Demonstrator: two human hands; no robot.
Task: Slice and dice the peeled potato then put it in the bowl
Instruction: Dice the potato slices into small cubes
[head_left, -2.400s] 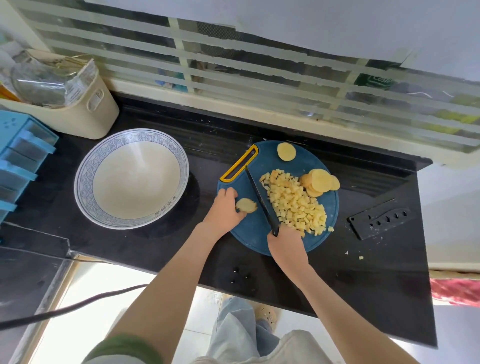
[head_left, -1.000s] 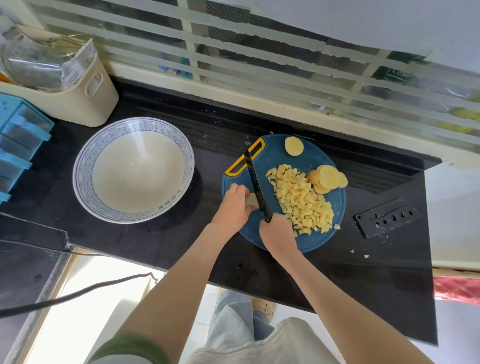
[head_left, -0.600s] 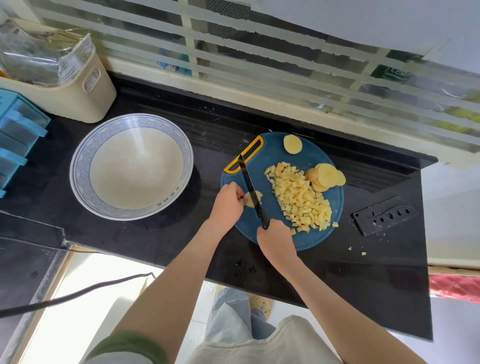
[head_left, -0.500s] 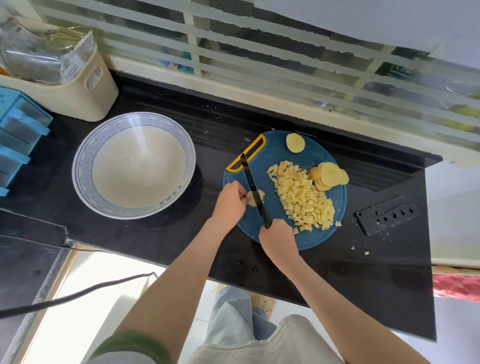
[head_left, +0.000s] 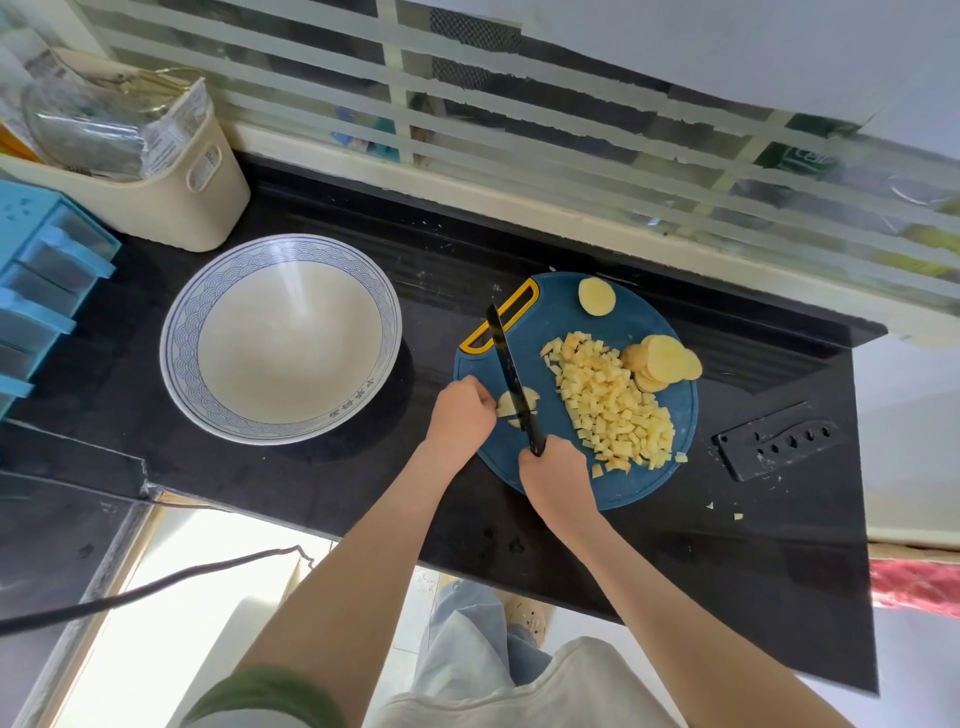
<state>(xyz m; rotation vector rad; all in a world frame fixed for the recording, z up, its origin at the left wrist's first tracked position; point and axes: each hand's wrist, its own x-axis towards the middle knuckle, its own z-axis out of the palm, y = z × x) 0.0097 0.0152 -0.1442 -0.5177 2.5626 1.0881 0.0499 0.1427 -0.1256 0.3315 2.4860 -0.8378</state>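
Centre frame, on the board (head_left: 524, 470), the left hand (head_left: 462, 415) pins a potato slice (head_left: 519, 408). The right hand (head_left: 553, 475) grips the knife (head_left: 511, 379), its blade lying lengthwise across that slice. The empty bowl (head_left: 280, 338) waits left.

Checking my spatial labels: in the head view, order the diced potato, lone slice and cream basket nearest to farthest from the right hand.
From the right hand:
1. diced potato, just right of it on the board.
2. lone slice, at the board's far edge.
3. cream basket, in the far left corner.
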